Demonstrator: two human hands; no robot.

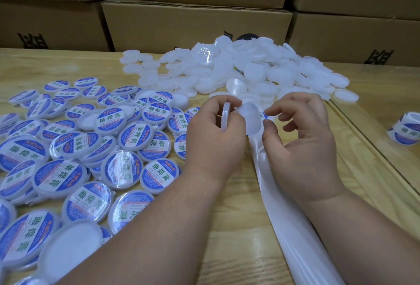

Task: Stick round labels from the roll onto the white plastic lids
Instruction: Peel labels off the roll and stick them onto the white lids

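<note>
**Lids: labelling well under way, large blank pile left**

Labelled lids (61, 175) cover the table's left; unlabelled lids (261, 68) are heaped at the far centre. Left hand (213, 139) grips one blank lid (225, 116) on edge. Right hand (302, 139) pinches a label (251, 121) off the backing strip (293, 228). Roll (405, 129) sits far right.

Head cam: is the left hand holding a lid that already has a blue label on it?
No: the left hand grips a plain round white plastic lid edge-on, with no blue label visible on it.
</note>
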